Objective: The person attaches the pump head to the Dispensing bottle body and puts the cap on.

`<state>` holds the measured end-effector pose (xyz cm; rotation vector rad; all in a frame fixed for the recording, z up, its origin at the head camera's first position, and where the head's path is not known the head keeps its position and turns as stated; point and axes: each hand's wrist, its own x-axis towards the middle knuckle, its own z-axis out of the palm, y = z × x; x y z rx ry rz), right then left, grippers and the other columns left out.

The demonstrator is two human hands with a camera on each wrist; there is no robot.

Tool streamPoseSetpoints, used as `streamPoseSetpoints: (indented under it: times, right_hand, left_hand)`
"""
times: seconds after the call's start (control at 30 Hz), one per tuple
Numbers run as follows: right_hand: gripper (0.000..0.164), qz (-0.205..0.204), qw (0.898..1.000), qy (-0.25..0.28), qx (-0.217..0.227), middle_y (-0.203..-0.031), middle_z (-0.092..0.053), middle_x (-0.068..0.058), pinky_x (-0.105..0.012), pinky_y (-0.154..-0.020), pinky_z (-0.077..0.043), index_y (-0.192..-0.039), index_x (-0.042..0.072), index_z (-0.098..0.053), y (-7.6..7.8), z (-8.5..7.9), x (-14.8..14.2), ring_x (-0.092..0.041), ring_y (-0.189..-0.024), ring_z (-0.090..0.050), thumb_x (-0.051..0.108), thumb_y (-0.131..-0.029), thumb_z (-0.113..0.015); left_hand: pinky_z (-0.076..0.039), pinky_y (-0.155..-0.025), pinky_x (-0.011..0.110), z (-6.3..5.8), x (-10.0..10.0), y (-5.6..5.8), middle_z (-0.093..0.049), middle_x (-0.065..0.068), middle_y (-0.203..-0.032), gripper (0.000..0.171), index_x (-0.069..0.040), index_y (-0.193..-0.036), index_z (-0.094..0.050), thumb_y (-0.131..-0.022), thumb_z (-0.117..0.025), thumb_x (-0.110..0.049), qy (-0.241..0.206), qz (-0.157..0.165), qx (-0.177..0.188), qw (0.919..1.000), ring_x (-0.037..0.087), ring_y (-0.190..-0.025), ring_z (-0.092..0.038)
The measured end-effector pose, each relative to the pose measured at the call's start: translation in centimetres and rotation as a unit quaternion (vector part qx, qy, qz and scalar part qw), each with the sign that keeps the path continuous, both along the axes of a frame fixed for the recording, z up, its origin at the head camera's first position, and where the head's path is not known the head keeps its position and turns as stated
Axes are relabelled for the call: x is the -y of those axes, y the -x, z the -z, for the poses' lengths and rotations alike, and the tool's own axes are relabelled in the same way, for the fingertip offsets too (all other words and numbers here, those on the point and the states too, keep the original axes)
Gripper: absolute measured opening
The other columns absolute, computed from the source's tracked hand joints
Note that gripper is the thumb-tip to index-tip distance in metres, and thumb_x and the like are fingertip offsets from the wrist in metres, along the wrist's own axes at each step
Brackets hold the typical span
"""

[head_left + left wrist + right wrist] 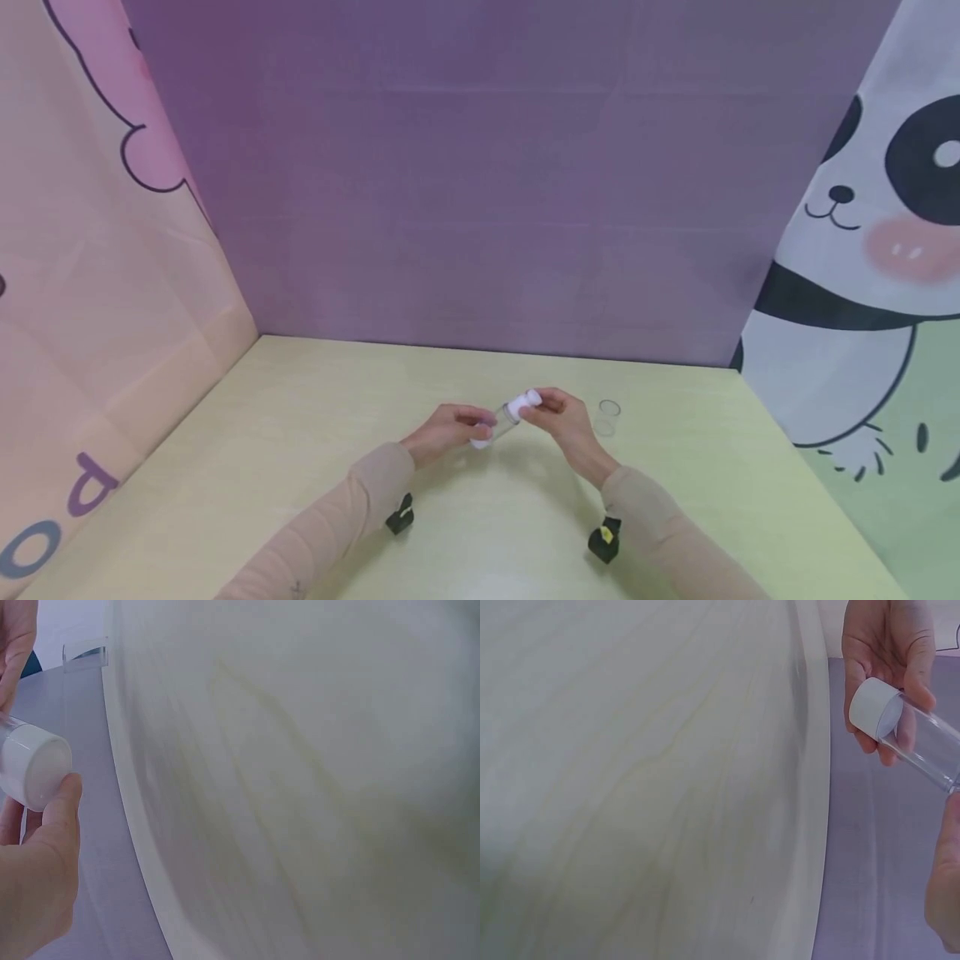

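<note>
Above the table, a slim clear bottle is held tilted between both hands, its upper end to the right. My left hand grips the lower end, around a white base with thumb and fingers. At the upper end, my right hand pinches the white top part between thumb and fingers. The bottle's middle looks see-through, with nothing visible inside. In the right wrist view the top part is out of frame. The left wrist view shows the white base end-on.
A clear, cup-like cover stands on the light wooden table just right of my right hand. A purple backdrop rises behind the table's far edge. Printed cloth panels flank it on both sides. Small black devices hang under both wrists.
</note>
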<state>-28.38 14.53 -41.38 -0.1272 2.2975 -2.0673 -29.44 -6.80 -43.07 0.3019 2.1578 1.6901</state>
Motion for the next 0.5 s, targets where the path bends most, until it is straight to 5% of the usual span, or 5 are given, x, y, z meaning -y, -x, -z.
streamPoseSetpoints:
  times: [0.5]
  right_hand:
    - [0.042, 0.009, 1.0, -0.009, 0.003, -0.107, -0.065, -0.011, -0.034, -0.089, -0.048, -0.112, 0.002, -0.058, -0.12, 0.0, 0.32, -0.016, -0.093, -0.062, 0.02, -0.078, -0.073]
  left_hand:
    - [-0.044, -0.092, 0.04, 0.11, -0.01, 0.05, -0.058, 0.006, -0.12, 0.032, -0.014, -0.112, -0.065, -0.082, -0.068, -0.023, 0.001, -0.008, 0.008, 0.9999, 0.02, -0.102, -0.054]
